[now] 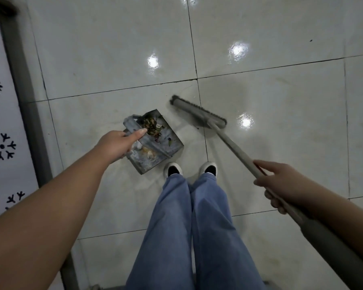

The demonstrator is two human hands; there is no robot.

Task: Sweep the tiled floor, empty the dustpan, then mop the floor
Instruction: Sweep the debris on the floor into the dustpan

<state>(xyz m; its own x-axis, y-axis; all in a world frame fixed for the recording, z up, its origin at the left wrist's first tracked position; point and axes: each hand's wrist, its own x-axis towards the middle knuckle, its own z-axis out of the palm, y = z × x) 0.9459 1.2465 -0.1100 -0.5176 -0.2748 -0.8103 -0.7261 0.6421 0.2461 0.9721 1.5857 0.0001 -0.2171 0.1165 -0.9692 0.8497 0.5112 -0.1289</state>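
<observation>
Head view, looking straight down. Glossy pale floor tiles (113, 38) fill the field, divided by dark grout lines and marked by bright reflections of lamps. Along the left edge runs a grey strip (27, 101), and beyond it lies a white surface printed with black snowflake-like marks (2, 146). Blue trouser legs (189, 227) descend from the bottom centre to two white shoes (191, 169) standing side by side. A broom (199, 113) reaches in from the lower right, its grey handle slanting up and left to a flat grey head with dark bristles, which rests on the floor just right of the dustpan. The right hand (281, 183) is wrapped round the broom handle, fingers curled beneath it. The left hand (118, 145) grips the handle of a grey metal dustpan (155, 143), thumb laid along its top. The dustpan sits in front of the left shoe and holds leaves, scraps and pale crumbs (153, 126).
</observation>
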